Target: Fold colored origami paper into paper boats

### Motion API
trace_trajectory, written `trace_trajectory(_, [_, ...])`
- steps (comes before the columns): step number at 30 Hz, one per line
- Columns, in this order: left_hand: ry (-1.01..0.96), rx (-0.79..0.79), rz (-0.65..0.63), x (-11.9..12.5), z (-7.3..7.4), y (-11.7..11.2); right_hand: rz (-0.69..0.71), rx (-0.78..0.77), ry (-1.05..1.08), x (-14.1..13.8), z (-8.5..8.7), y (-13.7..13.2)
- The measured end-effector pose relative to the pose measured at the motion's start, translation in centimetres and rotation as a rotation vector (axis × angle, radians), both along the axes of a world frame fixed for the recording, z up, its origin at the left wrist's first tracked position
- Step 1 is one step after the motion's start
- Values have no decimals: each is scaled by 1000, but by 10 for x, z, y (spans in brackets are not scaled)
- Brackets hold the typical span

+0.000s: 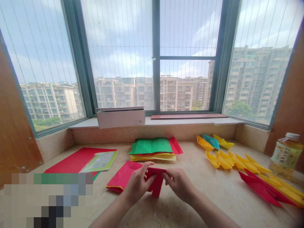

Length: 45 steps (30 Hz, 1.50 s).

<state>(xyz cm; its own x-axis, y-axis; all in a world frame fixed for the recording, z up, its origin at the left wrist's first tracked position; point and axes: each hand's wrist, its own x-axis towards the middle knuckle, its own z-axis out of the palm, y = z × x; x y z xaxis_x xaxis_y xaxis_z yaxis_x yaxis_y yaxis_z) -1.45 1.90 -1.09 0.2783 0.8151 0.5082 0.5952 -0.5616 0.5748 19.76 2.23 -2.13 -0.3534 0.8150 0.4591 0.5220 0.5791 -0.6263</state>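
Observation:
A folded piece of red paper (157, 186) is held up between both hands, its lower part hanging down. My left hand (140, 179) pinches it from the left, thumb in front. My right hand (177, 181) grips its upper right corner between thumb and fingers. Just behind and left of my left hand lies a stack of red sheets (121, 174) with a yellow edge showing beneath. Farther back is a pile of creased paper with a green sheet (152, 145) on top, red and yellow ones under it.
Yellow folded paper boats (231, 160) stand in a row at the right, with a blue one (211, 141) behind and red ones (261, 190) in front. A drink bottle (286, 155) stands far right. Left lie red sheets (71, 160) and a green-edged packet (101, 161). A white box (121, 117) rests on the sill.

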Motion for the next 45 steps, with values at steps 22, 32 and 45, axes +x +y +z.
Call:
trace_trajectory(22, [-184, 167, 157, -1, -2, 16, 25, -9, -3, 4, -1, -2])
trace_trajectory(32, [-436, -281, -27, 16, -3, 0, -78, 23, 168, 9, 4, 6])
trace_trajectory(45, [-235, -407, -206, 27, -4, -14, -105, 129, 205, 8, 0, 0])
